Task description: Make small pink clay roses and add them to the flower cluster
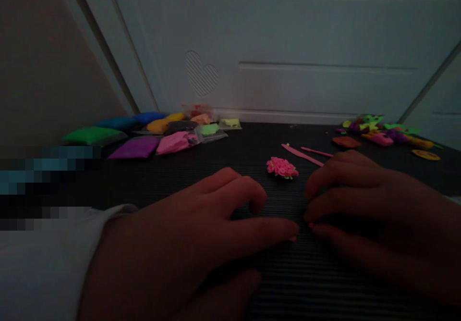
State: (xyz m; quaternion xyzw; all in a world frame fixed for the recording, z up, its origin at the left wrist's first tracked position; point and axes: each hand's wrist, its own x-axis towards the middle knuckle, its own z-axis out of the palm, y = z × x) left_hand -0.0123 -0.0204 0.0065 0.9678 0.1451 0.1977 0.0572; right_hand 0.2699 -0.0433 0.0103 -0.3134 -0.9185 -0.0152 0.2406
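Note:
My left hand is palm down over the dark table, its fingers apart and partly bent. Under its outstretched index fingertip shows a small bit of pink clay. Just to the right, my right hand has thumb and index finger pinched on a tiny piece of pink clay, mostly hidden by the fingertips. Beyond and between the hands lies a cluster of pink clay roses with green bits at its edge. Two pink modelling tools lie behind my right hand, their near ends hidden by it.
Bags of coloured clay, among them a purple bag, a green bag and a pink bag, lie at the back left. Colourful clay shapes are heaped at the back right, near a yellow oval piece. A white panel rises behind the table.

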